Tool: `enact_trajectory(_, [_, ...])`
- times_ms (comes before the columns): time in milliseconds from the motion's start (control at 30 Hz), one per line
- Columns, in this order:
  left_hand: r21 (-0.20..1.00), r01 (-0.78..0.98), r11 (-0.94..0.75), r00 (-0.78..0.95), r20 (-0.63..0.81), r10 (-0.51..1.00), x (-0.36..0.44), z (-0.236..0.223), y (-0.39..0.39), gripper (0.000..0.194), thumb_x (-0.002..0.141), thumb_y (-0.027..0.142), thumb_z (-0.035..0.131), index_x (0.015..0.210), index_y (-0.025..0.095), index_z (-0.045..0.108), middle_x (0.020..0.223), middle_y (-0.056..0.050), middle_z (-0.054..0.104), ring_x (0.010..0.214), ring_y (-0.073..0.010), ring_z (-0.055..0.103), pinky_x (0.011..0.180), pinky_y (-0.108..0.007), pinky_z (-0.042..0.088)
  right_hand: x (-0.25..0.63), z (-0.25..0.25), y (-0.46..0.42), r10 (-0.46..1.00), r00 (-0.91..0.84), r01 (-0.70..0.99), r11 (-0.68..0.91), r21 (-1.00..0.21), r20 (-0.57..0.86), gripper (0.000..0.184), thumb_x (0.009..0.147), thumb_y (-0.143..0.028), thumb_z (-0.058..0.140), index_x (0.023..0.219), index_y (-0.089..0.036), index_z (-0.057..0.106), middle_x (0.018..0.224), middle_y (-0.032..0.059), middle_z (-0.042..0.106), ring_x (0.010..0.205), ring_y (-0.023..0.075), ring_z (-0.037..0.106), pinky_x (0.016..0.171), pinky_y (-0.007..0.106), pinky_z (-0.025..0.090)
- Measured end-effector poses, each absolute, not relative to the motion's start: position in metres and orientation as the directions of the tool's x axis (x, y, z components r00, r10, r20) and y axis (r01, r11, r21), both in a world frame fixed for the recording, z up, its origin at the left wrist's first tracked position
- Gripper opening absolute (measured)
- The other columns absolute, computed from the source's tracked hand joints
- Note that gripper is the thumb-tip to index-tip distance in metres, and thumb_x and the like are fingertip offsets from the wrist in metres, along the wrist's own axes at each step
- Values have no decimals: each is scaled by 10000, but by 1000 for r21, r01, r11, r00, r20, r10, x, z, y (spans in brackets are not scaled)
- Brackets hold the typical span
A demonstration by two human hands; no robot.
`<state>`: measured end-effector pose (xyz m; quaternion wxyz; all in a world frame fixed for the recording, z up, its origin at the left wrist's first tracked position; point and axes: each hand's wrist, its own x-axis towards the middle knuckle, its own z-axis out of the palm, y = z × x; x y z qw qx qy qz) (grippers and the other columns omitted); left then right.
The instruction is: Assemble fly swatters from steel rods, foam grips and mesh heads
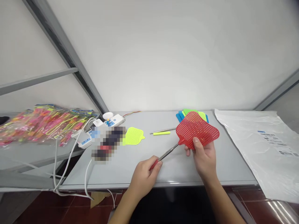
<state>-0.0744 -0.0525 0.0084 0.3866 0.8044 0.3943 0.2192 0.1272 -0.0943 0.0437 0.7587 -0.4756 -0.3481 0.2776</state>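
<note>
A red fly swatter point(196, 127) with a perforated head and a metal rod is held over the table by both hands. My left hand point(146, 175) is closed round its red handle at the lower end. My right hand point(204, 157) pinches the edge of the red head, thumb on top. Behind the red head, partly hidden, lie several blue and green swatter heads point(203, 116). A yellow-green swatter head point(135, 136) rests left of centre. Between it and the red swatter lie a metal rod point(162, 130) and a yellow-green handle point(161, 133).
Power strips point(114, 121) with white cables point(56, 161) sit at the left, beside a pixelated patch. Farther left are several bagged colourful items point(46, 124). A white plastic sheet with a label point(252, 149) covers the table's right side. A wall stands behind.
</note>
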Motion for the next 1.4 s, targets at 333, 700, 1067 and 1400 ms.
enact_trajectory(333, [755,474,-452,615,83,784,-73,17,-56,345,986,418,349,705,219,371,607,49,391,569,-132,399,570,-264,243,131,49,-103,766,557,7,383,-924,322,172,927,-326,550,814,-197,570,710,8,607,569,127,551,538,294,460])
enact_trajectory(700, [792,455,-407,604,61,795,-75,14,-54,356,988,415,363,693,216,340,592,58,358,557,-123,377,555,-259,228,140,46,-106,862,418,31,302,-953,287,283,951,-354,507,766,-182,633,730,43,636,605,154,574,621,338,455])
enact_trajectory(1067, [783,465,-413,615,50,787,-76,12,-52,298,995,388,341,764,227,438,595,53,414,560,-137,430,563,-251,264,151,46,-100,928,267,101,241,-965,260,353,944,-374,514,664,-180,606,606,26,594,494,131,498,515,303,392])
enact_trajectory(1400, [857,421,-299,687,-85,722,-82,36,-48,372,962,468,376,787,214,583,615,37,462,555,-128,432,522,-227,315,159,43,-109,945,244,86,202,-976,217,372,940,-397,523,625,-198,514,522,-12,505,463,108,418,456,275,311])
